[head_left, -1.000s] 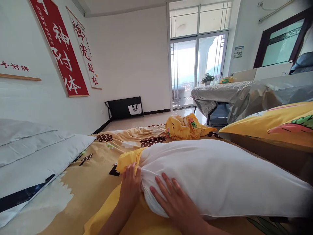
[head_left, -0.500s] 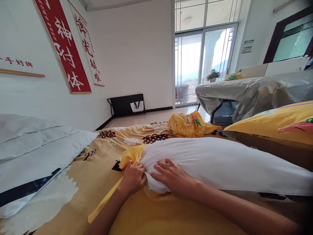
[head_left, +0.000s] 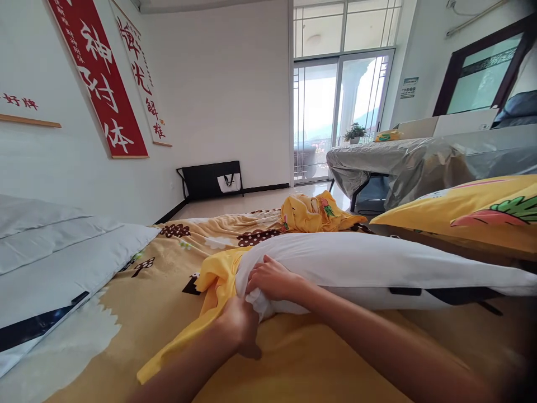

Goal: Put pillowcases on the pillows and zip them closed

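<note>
Bed: the patterned sheet (head_left: 176, 263) covers the mattress and serves as the work surface; everything in hand lies flat on it.
White pillow: the white pillow (head_left: 377, 263) lies lengthwise across the bed's middle, its near corner bunched, seemingly so it can fit into a narrow opening.
Yellow pillowcase: the yellow pillowcase (head_left: 213, 291) sits at that bunched left end, touching it, and trails slack toward the camera.
Spare bedding: grey pillows (head_left: 54, 252) lie stacked at the left edge, a cased yellow pillow (head_left: 474, 210) at the right, and crumpled yellow cloth (head_left: 314, 212) at the bed's far end, all well apart from the hands.
Right hand: the right hand (head_left: 272, 280) has fingers curled tight over the pillow's corner, compressing it.
Left hand: the left hand (head_left: 241, 330) is closed on the pillowcase's edge just below, apparently holding it taut.
Writing: the red banner (head_left: 98, 78) and a white banner (head_left: 142, 73) carry Chinese characters; I cannot read them surely.
</note>
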Tool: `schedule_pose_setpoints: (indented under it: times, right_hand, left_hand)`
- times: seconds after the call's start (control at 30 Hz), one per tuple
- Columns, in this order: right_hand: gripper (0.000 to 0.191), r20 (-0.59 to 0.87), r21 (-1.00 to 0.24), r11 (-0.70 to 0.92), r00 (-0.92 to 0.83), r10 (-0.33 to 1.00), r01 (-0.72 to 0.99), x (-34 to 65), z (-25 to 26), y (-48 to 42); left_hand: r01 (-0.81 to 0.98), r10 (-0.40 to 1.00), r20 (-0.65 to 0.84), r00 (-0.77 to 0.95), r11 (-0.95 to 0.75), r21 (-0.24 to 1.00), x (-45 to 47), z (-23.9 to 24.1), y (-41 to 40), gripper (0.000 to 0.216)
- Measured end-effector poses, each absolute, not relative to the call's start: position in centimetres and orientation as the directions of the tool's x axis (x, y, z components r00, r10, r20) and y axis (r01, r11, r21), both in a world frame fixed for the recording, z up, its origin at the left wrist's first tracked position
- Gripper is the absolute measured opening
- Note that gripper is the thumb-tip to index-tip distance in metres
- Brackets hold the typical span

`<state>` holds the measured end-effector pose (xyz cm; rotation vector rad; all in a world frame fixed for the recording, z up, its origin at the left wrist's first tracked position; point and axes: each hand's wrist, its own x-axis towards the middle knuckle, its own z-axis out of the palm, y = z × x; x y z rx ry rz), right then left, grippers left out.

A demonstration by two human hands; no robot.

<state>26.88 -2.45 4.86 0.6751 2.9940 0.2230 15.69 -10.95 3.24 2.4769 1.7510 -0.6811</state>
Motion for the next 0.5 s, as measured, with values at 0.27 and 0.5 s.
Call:
schedule_pose_setpoints:
  times: [0.27, 0.5]
  right_hand:
    - [0.043, -0.078, 0.145, 0.858, -0.859, 0.506, 0.492, 24.9, 6.5, 1.1]
    - [0.023, -0.034, 0.108, 0.887, -0.891, 0.454, 0.448, 25.5, 5.9, 0.0]
  left_hand:
    - [0.908, 0.909, -0.286, 0.303, -0.366, -0.202, 17.7, 3.9, -12.6, 0.04]
    - [0.9, 0.887, 0.187, 0.422, -0.435, 0.03, 17.3, 4.6, -11.9, 0.028]
